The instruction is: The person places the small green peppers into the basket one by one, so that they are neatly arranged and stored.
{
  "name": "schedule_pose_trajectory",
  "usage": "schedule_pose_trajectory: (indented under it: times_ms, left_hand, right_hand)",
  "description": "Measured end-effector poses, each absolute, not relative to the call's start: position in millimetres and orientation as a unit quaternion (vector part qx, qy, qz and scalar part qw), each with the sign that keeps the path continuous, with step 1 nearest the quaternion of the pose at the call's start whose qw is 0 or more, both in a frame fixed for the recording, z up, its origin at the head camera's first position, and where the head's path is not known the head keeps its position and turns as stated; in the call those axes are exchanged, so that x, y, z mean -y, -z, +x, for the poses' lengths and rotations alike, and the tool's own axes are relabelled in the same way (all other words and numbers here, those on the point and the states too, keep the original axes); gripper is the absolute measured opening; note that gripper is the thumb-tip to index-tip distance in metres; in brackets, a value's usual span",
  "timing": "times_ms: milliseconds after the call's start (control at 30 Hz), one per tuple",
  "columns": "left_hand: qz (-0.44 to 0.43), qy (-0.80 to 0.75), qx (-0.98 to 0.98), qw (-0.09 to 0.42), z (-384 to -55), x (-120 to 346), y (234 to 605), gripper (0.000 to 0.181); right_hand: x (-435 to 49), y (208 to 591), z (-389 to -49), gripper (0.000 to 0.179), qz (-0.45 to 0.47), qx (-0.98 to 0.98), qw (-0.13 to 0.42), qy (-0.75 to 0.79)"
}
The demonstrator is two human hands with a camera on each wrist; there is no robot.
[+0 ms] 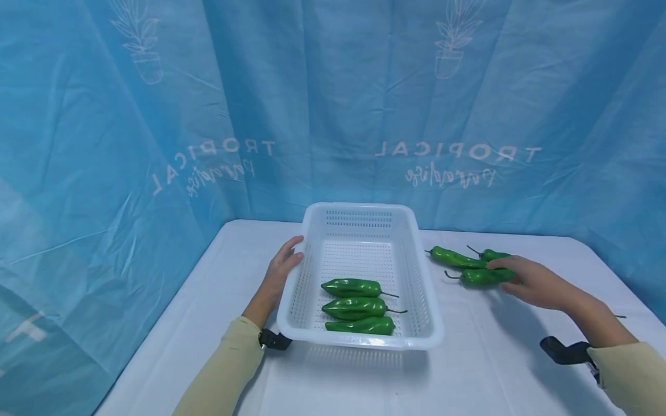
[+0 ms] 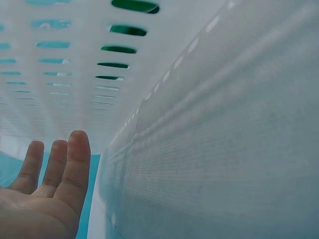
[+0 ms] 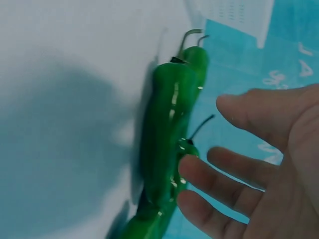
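Note:
A white perforated plastic basket (image 1: 428, 289) stands mid-table with three green peppers lying side by side in its near half, the middle one (image 1: 354, 308) between the others. My left hand (image 1: 276, 271) is at the basket's left side, thumb and fingertips by the rim; in the left wrist view its fingers (image 2: 78, 164) are straight beside the perforated wall. To the right, my right hand (image 1: 538, 283) reaches over a small group of green peppers, its fingertips overlapping the nearest pepper (image 1: 481, 277). In the right wrist view, fingers and thumb are spread beside that pepper (image 3: 167, 129).
Behind the nearest pepper lie another long green pepper (image 1: 452, 257) and a partly covered one (image 1: 491, 254). A stem tip (image 1: 621, 316) shows beyond my right forearm. A blue printed curtain (image 1: 333, 115) hangs behind and left of the white-covered table (image 1: 478, 358).

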State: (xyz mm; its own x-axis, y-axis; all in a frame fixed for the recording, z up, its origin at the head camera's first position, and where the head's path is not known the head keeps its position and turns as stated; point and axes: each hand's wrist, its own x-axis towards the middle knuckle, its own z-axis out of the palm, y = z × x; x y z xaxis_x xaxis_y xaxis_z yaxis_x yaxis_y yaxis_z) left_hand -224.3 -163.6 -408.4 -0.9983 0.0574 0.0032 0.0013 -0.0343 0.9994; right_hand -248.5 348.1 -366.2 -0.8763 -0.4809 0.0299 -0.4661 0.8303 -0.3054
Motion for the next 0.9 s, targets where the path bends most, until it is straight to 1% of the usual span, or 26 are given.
schedule_pose_trajectory:
  times_ms: [67, 233, 367, 500, 600, 767, 833, 900]
  left_hand:
    - [0.020, -0.718, -0.695, 0.019, -224.8, 163.8, 409.7, 0.050]
    - [0.021, -0.721, -0.692, 0.024, -226.1, 163.3, 413.4, 0.050]
    - [0.023, -0.721, -0.692, 0.024, -226.3, 163.1, 413.9, 0.051]
    - [0.023, -0.719, -0.694, 0.022, -226.0, 162.7, 412.8, 0.051]
    - [0.021, -0.717, -0.696, 0.021, -225.7, 162.5, 412.2, 0.051]
    - [0.023, -0.713, -0.700, 0.020, -226.0, 163.5, 412.6, 0.051]
    - [0.025, -0.713, -0.701, 0.018, -226.2, 164.2, 412.8, 0.050]
    - [0.025, -0.712, -0.701, 0.017, -226.3, 164.7, 412.7, 0.050]
  right_hand:
    - [-344.8, 370.6, -254.0, 0.041, -0.243, -0.959, 0.018, 0.146]
    - [-338.0, 379.7, -262.3, 0.044, -0.211, -0.969, 0.046, 0.118]
    - [-333.5, 380.5, -262.9, 0.046, -0.188, -0.975, 0.065, 0.102]
    - [-331.2, 378.8, -261.0, 0.045, -0.184, -0.975, 0.066, 0.103]
    - [-331.1, 379.4, -257.8, 0.039, -0.185, -0.975, 0.063, 0.109]
    - [-335.9, 381.1, -249.1, 0.018, -0.224, -0.965, 0.035, 0.132]
    - [-337.2, 379.9, -246.1, 0.014, -0.235, -0.962, 0.020, 0.140]
    - [-338.1, 378.8, -245.9, 0.016, -0.218, -0.966, 0.015, 0.140]
